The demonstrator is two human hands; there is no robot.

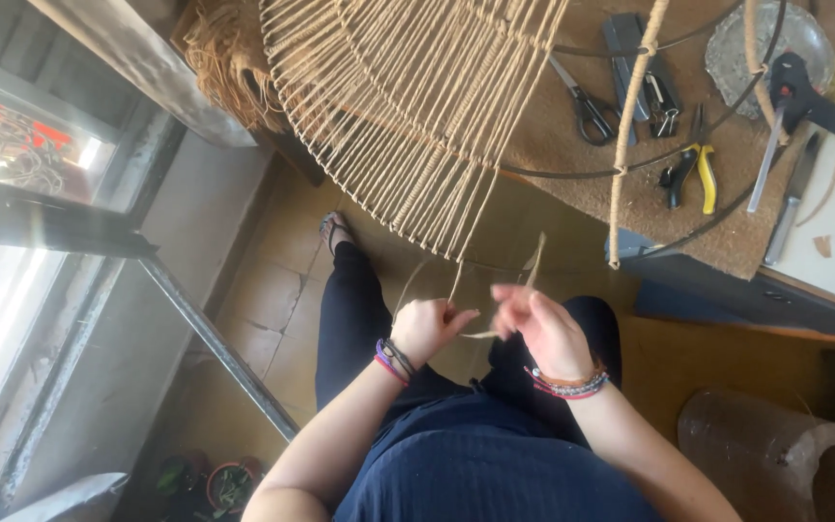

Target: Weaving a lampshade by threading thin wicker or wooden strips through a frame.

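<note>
A round wire frame (630,164) half wrapped with tan straw cord (408,106) tilts over the table edge above my lap. Loose cord ends (456,275) hang down from its lower rim. My left hand (425,327) is closed around one of these strands just below the frame. My right hand (538,324), slightly blurred, pinches a thin strand (533,266) that runs up toward the frame. Both wrists wear bead bracelets. My hands are a few centimetres apart over my dark trousers.
On the cork-topped table (727,242) lie scissors (587,106), yellow-handled pliers (693,174), a black glue gun (799,92) and a knife (790,198). A bundle of raw straw (224,68) sits at the back left. A window (12,242) is on the left, plant pots (215,483) below.
</note>
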